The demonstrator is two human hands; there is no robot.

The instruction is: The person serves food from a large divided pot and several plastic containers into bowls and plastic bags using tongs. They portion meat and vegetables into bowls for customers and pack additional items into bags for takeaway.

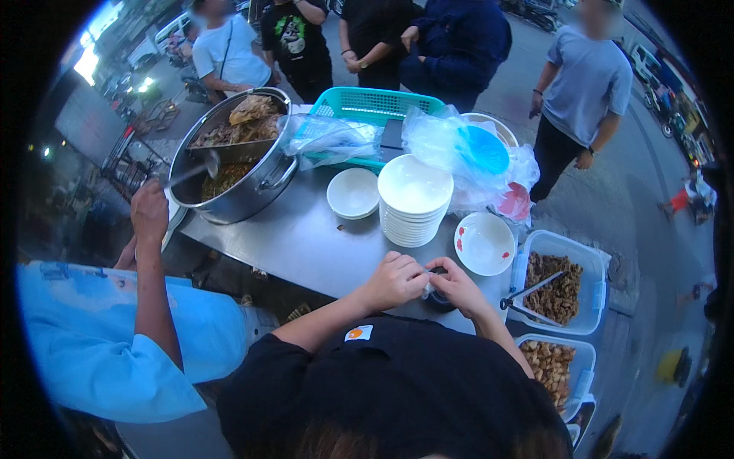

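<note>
Close in front of my chest, my left hand [397, 280] and my right hand [457, 291] meet at the fingertips. Pinched between them is a small piece of clear plastic [426, 291], probably a bag, mostly hidden by the fingers. Beneath it, a dark round object [442, 302] sits on the metal table [298, 252], partly covered by my right hand. A tall stack of white bowls [414, 201] stands just beyond my hands. To its right is a white bowl with red flowers [484, 244], and to its left a shorter pair of white bowls [352, 194].
A co-worker's hand [150, 209] holds a ladle [192, 172] over a divided steel pot [232, 198] of meat and broth. Behind the bowls are a teal basket [384, 100] and plastic bags [441, 140]. Tongs [533, 288] rest in a meat tub [596, 287]; several people stand opposite.
</note>
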